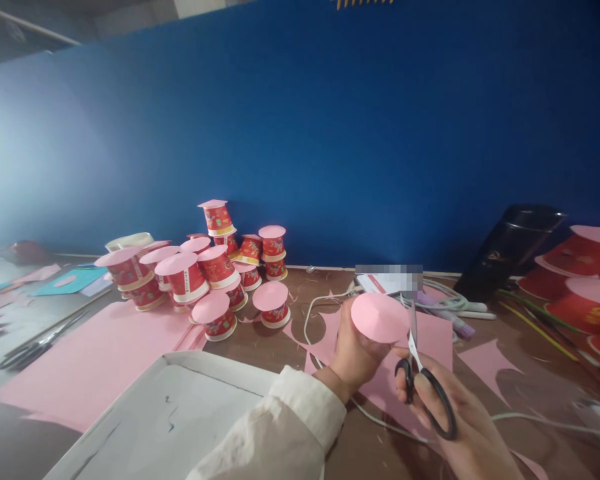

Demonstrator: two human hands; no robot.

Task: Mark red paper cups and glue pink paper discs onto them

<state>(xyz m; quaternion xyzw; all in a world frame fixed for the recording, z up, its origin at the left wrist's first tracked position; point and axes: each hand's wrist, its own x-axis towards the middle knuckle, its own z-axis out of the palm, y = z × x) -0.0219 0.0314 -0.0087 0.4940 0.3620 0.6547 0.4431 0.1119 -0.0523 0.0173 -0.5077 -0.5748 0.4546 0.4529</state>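
Above the brown tabletop (367, 450), over a pink sheet (437, 337), held up in the left hand (353, 360): a round pink paper disc (380, 318), slightly tilted. Closed beneath it, left fingers, probably wrapped around a cup, though hidden from view. Gripped in the right hand (463, 393): black-handled scissors (414, 345), fingers through the loops, blades pointing up and away at the disc's right edge; impossible to tell whether touching the paper.

Further left, piled before the blue partition (330, 133): many red paper cups (187, 283), mostly upside down and capped with round pink discs, seemingly finished. At far right, more capped cups (575, 310). Less certain: the pile's topmost cup (217, 219), its cap angular rather than round, perhaps untrimmed. As for the disc in hand, outline smooth, so probably trimmed nearly all round, with little cutting left. Nearby, curved pink offcuts (485, 367) from cutting already done. To the left, large pink sheets (105, 360), apparently uncut.
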